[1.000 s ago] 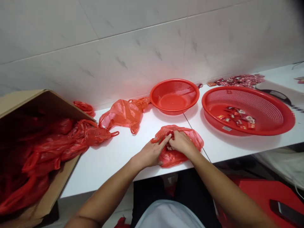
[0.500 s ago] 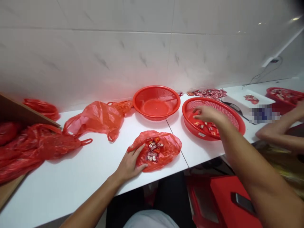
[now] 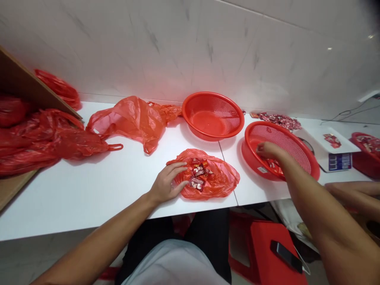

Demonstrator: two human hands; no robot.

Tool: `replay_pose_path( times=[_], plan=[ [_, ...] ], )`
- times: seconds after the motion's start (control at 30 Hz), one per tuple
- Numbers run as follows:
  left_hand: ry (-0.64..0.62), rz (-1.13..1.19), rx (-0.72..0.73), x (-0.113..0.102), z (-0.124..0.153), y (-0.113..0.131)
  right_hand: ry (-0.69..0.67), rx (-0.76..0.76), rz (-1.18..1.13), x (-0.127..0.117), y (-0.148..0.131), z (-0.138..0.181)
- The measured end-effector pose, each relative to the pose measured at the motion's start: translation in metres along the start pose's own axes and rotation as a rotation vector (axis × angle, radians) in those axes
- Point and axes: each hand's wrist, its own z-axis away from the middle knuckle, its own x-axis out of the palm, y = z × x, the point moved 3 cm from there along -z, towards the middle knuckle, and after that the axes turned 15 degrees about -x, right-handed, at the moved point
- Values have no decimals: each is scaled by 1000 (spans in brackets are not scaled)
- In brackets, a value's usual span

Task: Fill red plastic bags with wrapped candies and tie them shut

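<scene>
My left hand (image 3: 168,182) rests at the near left edge of an opened red plastic bag (image 3: 224,174), its fingers spread over the rim. Inside that bag lie several small red and dark-red wrapped packets (image 3: 197,183). My right hand (image 3: 267,151) is down in the right red mesh basket (image 3: 299,147), with its fingers curled together. Whatever they may hold is hidden. Beside that hand, partly covered by my wrist, are more red packets (image 3: 274,165) at the bottom of the basket.
Another red basket (image 3: 212,101) stands near the wall. Thin red bags (image 3: 130,118) lie left of it, beside a cardboard box (image 3: 20,85). A white scale (image 3: 320,138) holds packets on its tray. At far right is another person's arm (image 3: 353,194). A phone (image 3: 286,255) lies on a red stool.
The view has shifted and tilted downward. My right hand has gone lower into the basket and its fingers have drawn together. My left hand stays at the bag's edge.
</scene>
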Motion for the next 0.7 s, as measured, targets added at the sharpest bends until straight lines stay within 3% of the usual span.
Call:
replay_pose_path(
  times=[0.07,0.17,0.27,0.3,0.37,0.47,0.6,0.7],
  plan=[
    [27,36,27,-3,0,1,-81,28,-18,-22,-12,5],
    [74,59,64,-5,2,3,-51,-73,-136,-36,-56,36],
    [199,22,99,-7,3,4,-154,-381,-524,9,-121,90],
    [258,3,104,-8,4,4,-248,-445,-538,36,-139,108],
    [366,-27,83,-11,5,3,-266,-540,-422,86,-161,136],
    [401,-32,-8,-16,4,-3,-67,-422,-316,123,-151,159],
    [282,6,-99,-18,2,-9,269,-128,-102,100,-89,178],
    [202,60,-158,-16,0,-11,219,5,-4,86,-51,192]
  ],
)
